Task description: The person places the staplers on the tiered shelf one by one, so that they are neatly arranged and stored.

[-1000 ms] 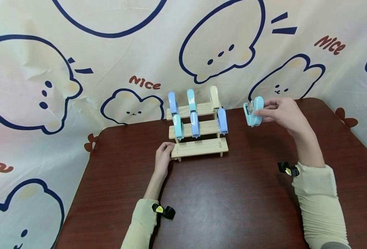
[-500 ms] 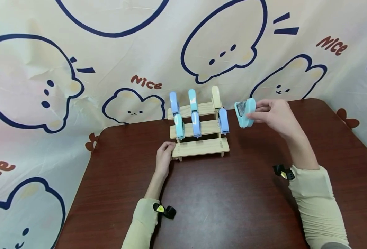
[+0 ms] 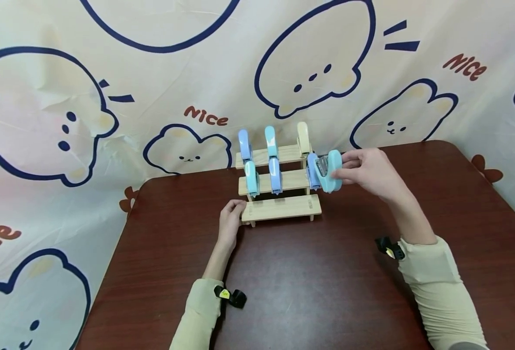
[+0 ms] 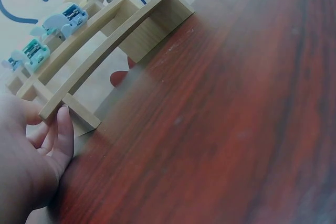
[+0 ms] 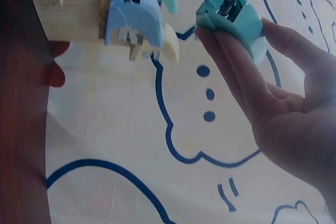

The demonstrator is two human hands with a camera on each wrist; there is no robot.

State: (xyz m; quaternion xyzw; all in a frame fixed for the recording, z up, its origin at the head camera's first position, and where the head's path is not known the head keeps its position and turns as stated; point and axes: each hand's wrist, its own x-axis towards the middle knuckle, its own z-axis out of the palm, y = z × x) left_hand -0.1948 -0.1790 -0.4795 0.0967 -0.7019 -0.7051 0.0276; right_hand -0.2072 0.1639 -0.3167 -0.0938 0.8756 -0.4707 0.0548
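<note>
A turquoise mini stapler (image 3: 330,174) is held in the air by my right hand (image 3: 369,172), thumb on one side and fingers on the other. In the head view it overlaps the periwinkle stapler (image 3: 313,171) at the right end of the middle shelf. The right wrist view shows the turquoise stapler (image 5: 231,17) apart from the blue stapler (image 5: 137,14) on the rack. My left hand (image 3: 230,221) pinches the left end of the three-step wooden rack (image 3: 281,208). In the left wrist view its thumb and fingers grip the lowest board (image 4: 84,72).
More staplers stand on the upper steps: blue (image 3: 245,145), sky blue (image 3: 271,141) and cream (image 3: 303,138) on top, turquoise (image 3: 251,177) and blue (image 3: 275,175) on the middle step. The rack stands on a dark wooden table (image 3: 292,291), before a cartoon-printed cloth (image 3: 174,73).
My right hand has carried the turquoise stapler left and slightly nearer, from beside the rack up to its right end. The left hand stays on the rack.
</note>
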